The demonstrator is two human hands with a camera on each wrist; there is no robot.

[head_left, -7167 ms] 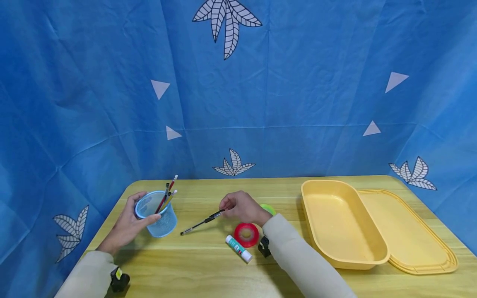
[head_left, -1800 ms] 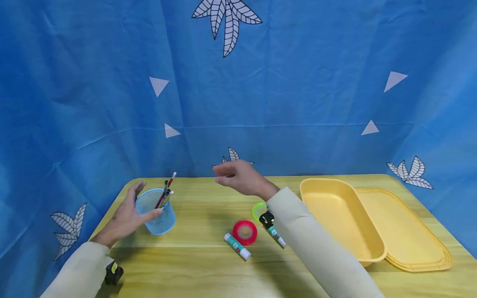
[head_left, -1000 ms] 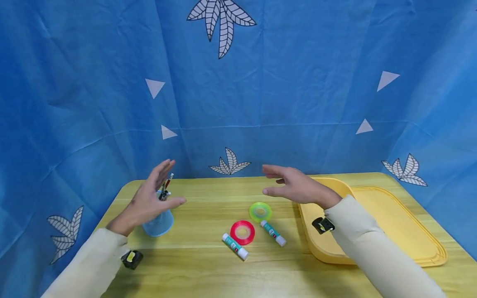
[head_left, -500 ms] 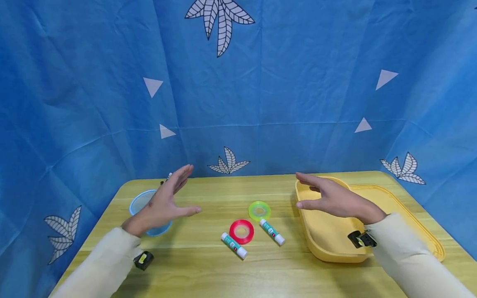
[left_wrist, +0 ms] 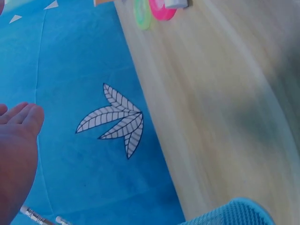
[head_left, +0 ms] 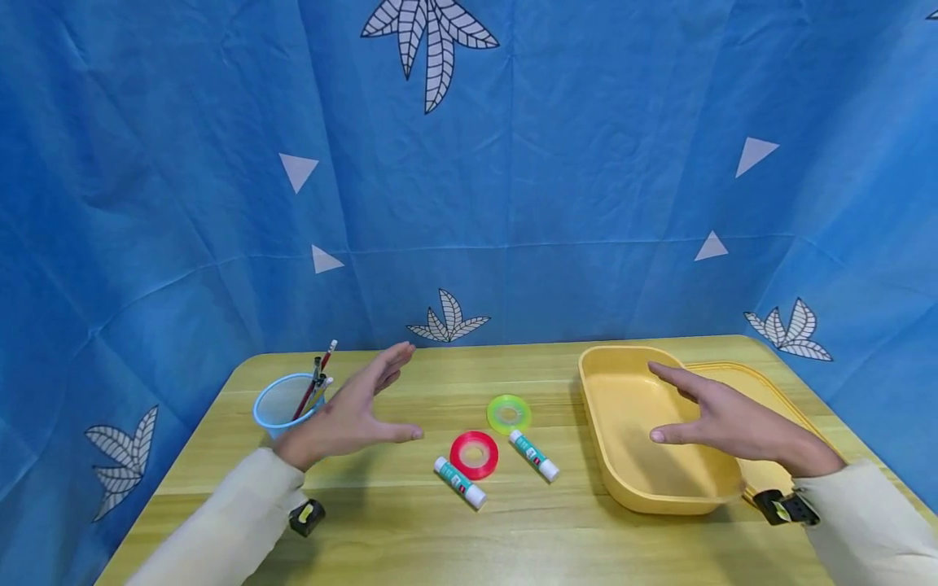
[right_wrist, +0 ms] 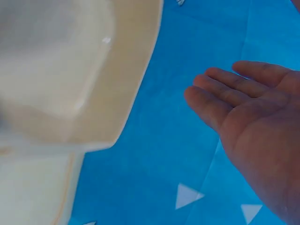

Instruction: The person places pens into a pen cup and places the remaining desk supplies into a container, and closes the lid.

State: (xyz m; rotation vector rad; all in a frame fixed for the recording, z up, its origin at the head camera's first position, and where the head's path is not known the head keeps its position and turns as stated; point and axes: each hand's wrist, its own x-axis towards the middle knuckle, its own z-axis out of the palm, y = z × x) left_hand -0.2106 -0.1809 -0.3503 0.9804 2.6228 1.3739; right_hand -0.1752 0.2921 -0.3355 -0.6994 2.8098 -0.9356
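My left hand (head_left: 352, 411) hovers over the table just right of the blue mesh pen cup (head_left: 274, 403), thumb apart from the fingers and holding nothing. Pencils and pens (head_left: 315, 387) lean inside that cup, partly hidden by the hand. In the left wrist view the cup's rim (left_wrist: 241, 206) shows at the bottom. My right hand (head_left: 725, 415) is held above the right side of the yellow plastic box (head_left: 637, 407), its fingers extended and nothing in its grasp. The right wrist view shows the palm (right_wrist: 262, 131) beside the box wall (right_wrist: 126, 70).
Mid-table lie a green tape roll (head_left: 509, 414), a red tape roll (head_left: 462, 443) and two glue sticks (head_left: 534, 456), (head_left: 459, 483). The box's yellow lid (head_left: 762, 480) lies right of the box, partly under it. A blue curtain (head_left: 513, 203) hangs behind the table.
A pen that the right hand held is gone from it. The left hand has let go of the cup and moved right; the right hand has moved right, over the box.
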